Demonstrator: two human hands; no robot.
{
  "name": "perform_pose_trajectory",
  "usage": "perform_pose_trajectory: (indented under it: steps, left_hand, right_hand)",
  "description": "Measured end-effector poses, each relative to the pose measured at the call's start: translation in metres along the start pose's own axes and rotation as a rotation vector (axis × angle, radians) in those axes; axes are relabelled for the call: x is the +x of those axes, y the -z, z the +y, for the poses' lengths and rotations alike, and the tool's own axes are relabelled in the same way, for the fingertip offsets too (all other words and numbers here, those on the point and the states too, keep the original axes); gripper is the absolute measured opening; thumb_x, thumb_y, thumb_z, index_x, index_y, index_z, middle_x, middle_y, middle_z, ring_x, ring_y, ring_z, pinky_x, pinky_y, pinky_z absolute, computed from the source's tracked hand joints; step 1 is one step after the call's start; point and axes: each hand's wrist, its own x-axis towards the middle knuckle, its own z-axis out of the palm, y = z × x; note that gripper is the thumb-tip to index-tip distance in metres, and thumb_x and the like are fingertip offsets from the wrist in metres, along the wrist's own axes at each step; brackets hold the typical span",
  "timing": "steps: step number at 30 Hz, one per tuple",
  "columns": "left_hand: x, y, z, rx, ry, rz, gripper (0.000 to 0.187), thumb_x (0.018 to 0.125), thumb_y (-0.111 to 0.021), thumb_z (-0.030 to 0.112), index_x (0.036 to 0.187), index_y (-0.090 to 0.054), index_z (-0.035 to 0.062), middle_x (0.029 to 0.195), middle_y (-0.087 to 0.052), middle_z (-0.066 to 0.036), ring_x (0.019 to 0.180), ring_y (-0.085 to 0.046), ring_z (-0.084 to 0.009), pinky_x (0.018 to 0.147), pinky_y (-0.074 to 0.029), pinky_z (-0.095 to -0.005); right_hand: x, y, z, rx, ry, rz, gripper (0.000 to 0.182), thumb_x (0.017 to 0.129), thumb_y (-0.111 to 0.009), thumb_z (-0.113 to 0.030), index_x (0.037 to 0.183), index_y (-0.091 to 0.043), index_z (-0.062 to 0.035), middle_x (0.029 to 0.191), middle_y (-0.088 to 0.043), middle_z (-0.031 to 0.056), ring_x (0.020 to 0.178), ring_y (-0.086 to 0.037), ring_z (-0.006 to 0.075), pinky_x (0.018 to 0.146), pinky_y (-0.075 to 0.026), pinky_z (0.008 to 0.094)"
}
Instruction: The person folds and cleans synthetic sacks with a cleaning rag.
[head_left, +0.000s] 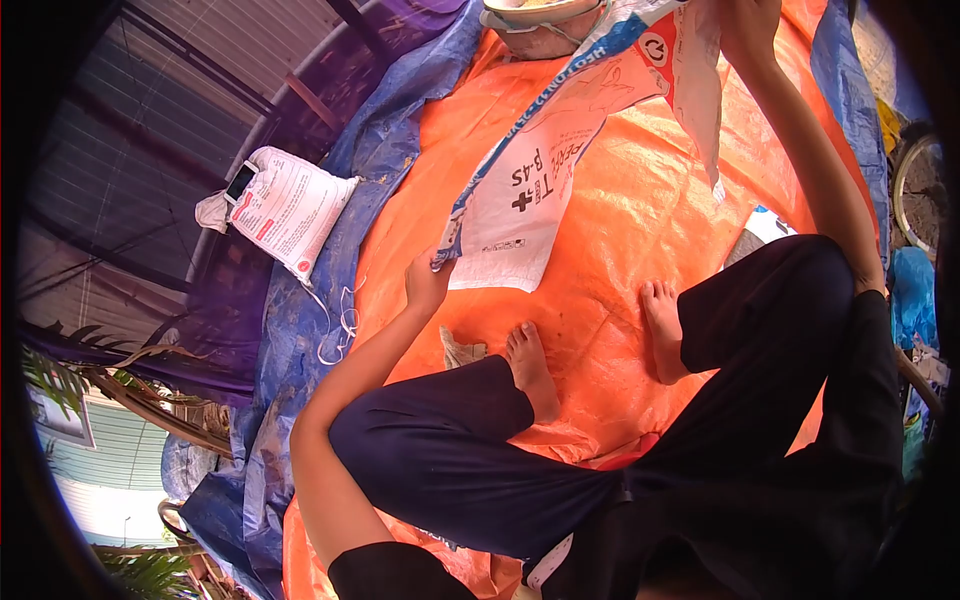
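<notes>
A white woven sack [520, 200] with blue and red print is stretched between my two hands above the orange tarp [600, 240]. My left hand [428, 283] is closed on the sack's lower left corner, near its blue-printed edge. At the top right, my right hand [748, 35] is by the sack's red and white end; its fingers are partly cut off by the frame edge, and the sack hangs from there. One pointed part of the sack dangles below that hand.
A filled white bag [292, 212] with a dark phone-like object [241, 182] on it rests on the blue tarp at left. A bucket [540, 30] stands at the top. My bare feet are on the orange tarp. A wheel [915, 190] is at far right.
</notes>
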Motion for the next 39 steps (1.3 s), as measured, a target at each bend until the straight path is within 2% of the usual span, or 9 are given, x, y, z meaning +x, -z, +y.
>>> perform_pose_trajectory:
  steps: [5, 9, 10, 15, 23, 30, 33, 35, 39]
  left_hand:
    - [0.013, -0.001, 0.006, 0.0, -0.07, 0.149, 0.019, 0.088, -0.068, 0.017, 0.097, -0.067, 0.0011, 0.087, -0.069, -0.019, 0.081, -0.067, -0.034, 0.071, -0.05, -0.0411]
    - [0.055, 0.048, 0.024, 0.151, -0.03, 0.319, 0.022, 0.088, -0.068, 0.02, 0.102, -0.068, 0.0032, 0.088, -0.07, -0.02, 0.083, -0.068, -0.0371, 0.075, -0.051, -0.0429]
    - [0.069, 0.063, 0.019, 0.263, -0.056, 0.399, 0.023, 0.089, -0.067, 0.022, 0.104, -0.068, 0.0043, 0.089, -0.07, -0.02, 0.084, -0.068, -0.0369, 0.075, -0.051, -0.0439]
    - [0.113, 0.143, 0.043, 0.527, -0.065, 0.618, 0.027, 0.09, -0.064, 0.029, 0.107, -0.07, 0.0092, 0.098, -0.072, -0.013, 0.09, -0.068, -0.0357, 0.076, -0.051, -0.0457]
    - [0.077, 0.195, 0.1, 0.504, -0.358, 0.969, 0.015, 0.092, -0.066, 0.019, 0.099, -0.07, 0.0071, 0.092, -0.071, -0.007, 0.078, -0.068, -0.0304, 0.065, -0.051, -0.0397]
    - [-0.089, 0.073, 0.059, 0.571, -0.592, 0.533, 0.031, 0.074, -0.063, -0.001, 0.103, -0.07, 0.008, 0.095, -0.07, -0.007, 0.084, -0.067, -0.0263, 0.072, -0.049, -0.0367]
    - [-0.148, -0.009, 0.011, 0.52, -0.565, 0.056, 0.058, 0.074, -0.077, 0.028, 0.124, -0.06, 0.004, 0.117, -0.064, -0.01, 0.106, -0.062, -0.0271, 0.086, -0.048, -0.0355]
    - [-0.176, -0.05, -0.006, 0.486, -0.444, -0.171, 0.058, 0.076, -0.075, 0.028, 0.126, -0.059, 0.0043, 0.119, -0.063, -0.011, 0.109, -0.06, -0.0266, 0.087, -0.048, -0.0354]
    - [-0.192, -0.094, 0.001, 0.501, -0.241, -0.307, 0.056, 0.08, -0.069, 0.026, 0.13, -0.056, 0.0049, 0.125, -0.06, -0.012, 0.114, -0.057, -0.0256, 0.09, -0.047, -0.0351]
  right_hand:
    - [0.017, 0.037, 0.036, -0.387, -0.074, 0.077, 0.013, 0.095, -0.046, -0.012, 0.098, -0.054, -0.0017, 0.082, -0.053, 0.008, 0.072, -0.051, 0.0202, 0.064, -0.045, 0.0384]
    - [0.037, 0.073, 0.093, -0.874, 0.167, -0.143, 0.027, 0.101, -0.048, -0.029, 0.098, -0.057, -0.0037, 0.078, -0.05, 0.0118, 0.072, -0.05, 0.0264, 0.071, -0.044, 0.0407]
    - [0.045, 0.089, 0.129, -1.001, 0.526, -0.076, 0.032, 0.1, -0.051, -0.036, 0.094, -0.059, -0.0058, 0.079, -0.053, 0.0116, 0.076, -0.052, 0.0257, 0.071, -0.044, 0.0403]
    - [0.028, 0.114, 0.162, -0.882, -0.253, -0.309, 0.027, 0.088, -0.072, -0.031, 0.08, -0.065, -0.0056, 0.069, -0.059, 0.0045, 0.066, -0.053, 0.0148, 0.062, -0.045, 0.0363]
    - [0.058, 0.14, 0.149, -0.653, -0.089, -0.476, 0.024, 0.091, -0.07, -0.029, 0.093, -0.069, -0.0054, 0.077, -0.066, -0.0011, 0.068, -0.059, 0.01, 0.06, -0.047, 0.0317]
    - [-0.053, 0.302, 0.106, -0.492, -0.336, -0.702, 0.025, 0.096, -0.06, -0.014, 0.117, -0.067, -0.0029, 0.087, -0.065, -0.0032, 0.066, -0.047, 0.001, 0.055, -0.035, 0.0194]
    - [-0.125, 0.347, 0.086, -0.037, -0.735, -0.904, 0.046, 0.089, -0.07, -0.024, 0.126, -0.059, 0.0019, 0.117, -0.066, 0.0101, 0.103, -0.064, 0.0165, 0.095, -0.048, 0.0293]
    - [-0.182, 0.35, 0.044, -0.507, -0.4, -1.021, 0.062, 0.083, -0.079, -0.025, 0.13, -0.049, 0.0013, 0.128, -0.059, 0.0154, 0.123, -0.053, 0.0223, 0.108, -0.035, 0.0337]
    - [-0.205, 0.326, 0.031, -0.686, -0.841, -1.141, 0.048, 0.082, -0.073, -0.02, 0.127, -0.064, -0.0062, 0.128, -0.062, 0.0131, 0.12, -0.056, 0.0252, 0.107, -0.038, 0.0359]
